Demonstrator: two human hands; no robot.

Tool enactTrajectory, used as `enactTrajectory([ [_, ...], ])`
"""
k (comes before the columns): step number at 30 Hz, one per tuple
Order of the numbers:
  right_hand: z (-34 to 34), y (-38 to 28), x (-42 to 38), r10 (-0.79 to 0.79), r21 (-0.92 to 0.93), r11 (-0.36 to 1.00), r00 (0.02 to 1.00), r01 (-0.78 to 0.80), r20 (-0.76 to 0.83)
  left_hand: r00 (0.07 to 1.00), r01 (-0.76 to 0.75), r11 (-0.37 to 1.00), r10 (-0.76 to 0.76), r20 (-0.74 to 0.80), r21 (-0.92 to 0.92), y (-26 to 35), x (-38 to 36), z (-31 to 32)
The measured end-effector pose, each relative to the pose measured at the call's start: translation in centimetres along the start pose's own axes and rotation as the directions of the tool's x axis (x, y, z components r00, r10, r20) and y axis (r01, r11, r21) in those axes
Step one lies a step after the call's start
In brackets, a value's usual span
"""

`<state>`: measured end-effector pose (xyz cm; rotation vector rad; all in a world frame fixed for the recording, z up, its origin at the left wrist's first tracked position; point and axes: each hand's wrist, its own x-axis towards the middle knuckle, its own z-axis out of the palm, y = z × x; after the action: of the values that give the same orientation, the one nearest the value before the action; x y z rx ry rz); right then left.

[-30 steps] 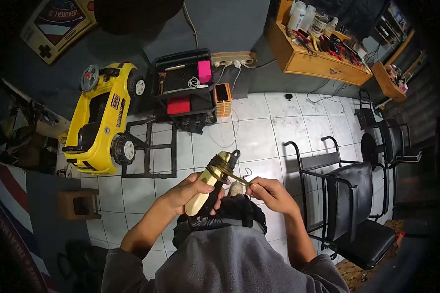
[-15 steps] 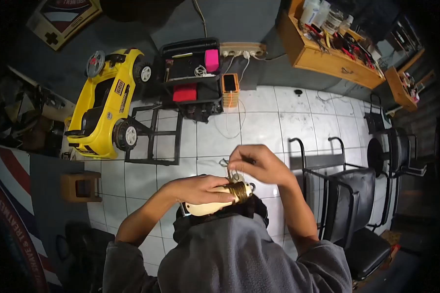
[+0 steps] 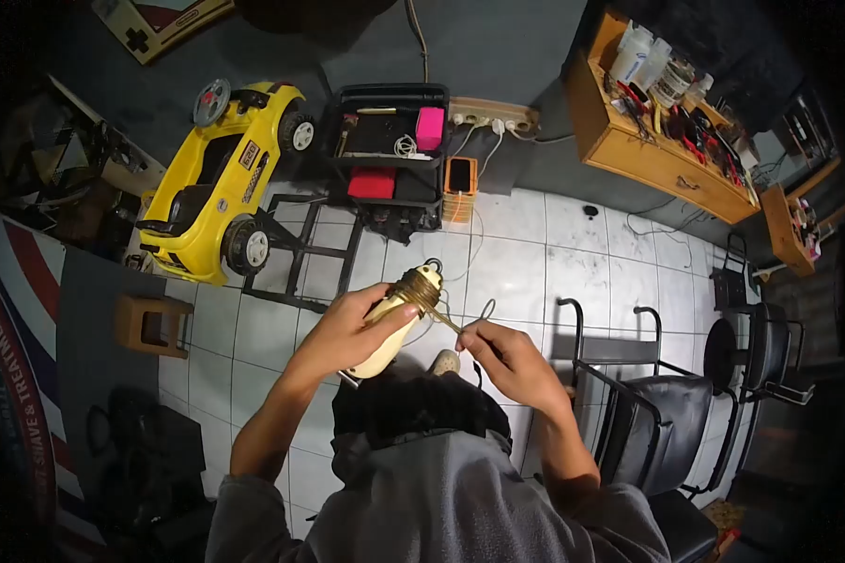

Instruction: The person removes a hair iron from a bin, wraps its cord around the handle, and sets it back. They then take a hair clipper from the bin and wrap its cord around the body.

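Observation:
My left hand is wrapped around a cream hair clipper, its thumb lying along the body. Several turns of brownish cord circle the clipper's far end, where a small dark loop sticks out. From these turns a stretch of cord runs taut to my right hand, whose thumb and fingers pinch it. A loose loop of the same cord hangs beyond that hand. The clipper is tilted, with its wound end up and to the right.
A yellow toy car and a black metal frame stand at the left. Behind is a black trolley beside an orange-cased phone. Black chairs line the right, below a wooden tool shelf. A brown stool is at left.
The clipper has swung from nearly level to a steeper tilt, farther from my body. My right hand has moved down and right, drawing the cord out straight. The camera view has shifted slightly.

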<state>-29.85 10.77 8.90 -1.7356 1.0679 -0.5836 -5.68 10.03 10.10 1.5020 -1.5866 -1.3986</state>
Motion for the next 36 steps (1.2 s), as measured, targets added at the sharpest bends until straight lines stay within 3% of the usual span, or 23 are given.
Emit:
enactTrajectory([
  [1, 0.3, 0.7, -0.1, 0.024, 0.093, 0.995, 1.0, -0.024, -0.001, 1.0, 0.002, 1.0, -0.002, -0.003, 0.0, 0.1, -0.1, -0.2],
  [3, 0.5, 1.4, -0.2, 0.043, 0.179, 0.983, 0.999, -0.042, 0.0, 0.975, 0.213, 0.94, -0.189, 0.114, -0.266, 0.5, 0.3, -0.6],
  [4, 0.6, 1.6, -0.3, 0.048, 0.223, 0.974, 0.999, -0.045, -0.01, 0.961, 0.268, 0.917, -0.234, 0.146, -0.295, 1.1, 0.3, -0.9],
  [8, 1.4, 3.5, 0.1, 0.031, 0.298, 0.954, 0.999, -0.022, -0.027, 0.961, 0.274, 0.863, -0.233, 0.146, -0.425, 0.8, 0.8, -1.5],
  [10, 1.1, 3.6, 0.2, 0.066, 0.303, 0.95, 0.997, -0.078, 0.049, 0.958, 0.288, 0.718, -0.204, 0.204, -0.634, 1.1, 0.8, -2.1],
  [14, 1.9, 4.6, 1.2, 0.092, 0.371, 0.921, 0.992, -0.119, 0.091, 0.942, 0.303, 0.636, -0.086, 0.325, -0.71, 0.6, 1.1, -3.6],
  [17, 3.1, 6.2, 2.1, 0.093, 0.435, 0.891, 0.99, -0.128, 0.102, 0.913, 0.34, 0.638, -0.049, 0.405, -0.691, 0.7, 1.5, -4.8],
  [20, 4.3, 6.9, 3.2, 0.1, 0.634, 0.752, 0.982, -0.181, 0.162, 0.898, 0.352, 0.615, -0.009, 0.441, -0.705, 0.5, 2.5, -5.9],
  [22, 4.6, 7.0, 4.1, 0.089, 0.54, 0.831, 0.99, -0.134, 0.109, 0.869, 0.368, 0.608, 0.043, 0.492, -0.703, -0.1, 3.0, -6.8],
  [24, 5.0, 6.3, 5.2, 0.086, 0.443, 0.891, 0.995, -0.099, 0.05, 0.779, 0.401, 0.638, 0.14, 0.611, -0.657, -0.8, 3.6, -7.5],
  [26, 5.6, 5.6, 6.9, 0.029, 0.143, 0.989, 0.999, -0.032, 0.021, 0.68, 0.42, 0.717, 0.157, 0.716, -0.556, -0.6, 3.8, -7.8],
  [27, 7.0, 5.1, 8.2, -0.109, 0.217, 0.964, 0.975, 0.151, -0.194, 0.62, 0.415, 0.765, 0.159, 0.768, -0.493, -0.6, 3.9, -7.8],
  [29, 5.2, 3.0, 10.7, -0.002, 0.271, 0.963, 0.999, -0.009, 0.04, 0.556, 0.472, 0.814, 0.024, 0.831, -0.339, -0.7, 4.0, -7.7],
  [31, 4.9, 2.6, 12.3, -0.1, 0.365, 0.927, 0.994, 0.081, 0.033, 0.462, 0.472, 0.852, -0.019, 0.887, -0.228, -2.3, 4.4, -7.6],
  [35, 3.3, -2.4, 13.3, -0.069, 0.234, 0.97, 0.997, 0.061, 0.027, 0.471, 0.391, 0.9, -0.016, 0.882, -0.192, -4.4, 4.7, -9.0],
  [36, 3.5, -3.7, 13.4, -0.095, 0.171, 0.981, 0.995, 0.094, -0.001, 0.549, 0.256, 0.953, -0.007, 0.836, -0.16, -4.1, 4.7, -9.5],
])
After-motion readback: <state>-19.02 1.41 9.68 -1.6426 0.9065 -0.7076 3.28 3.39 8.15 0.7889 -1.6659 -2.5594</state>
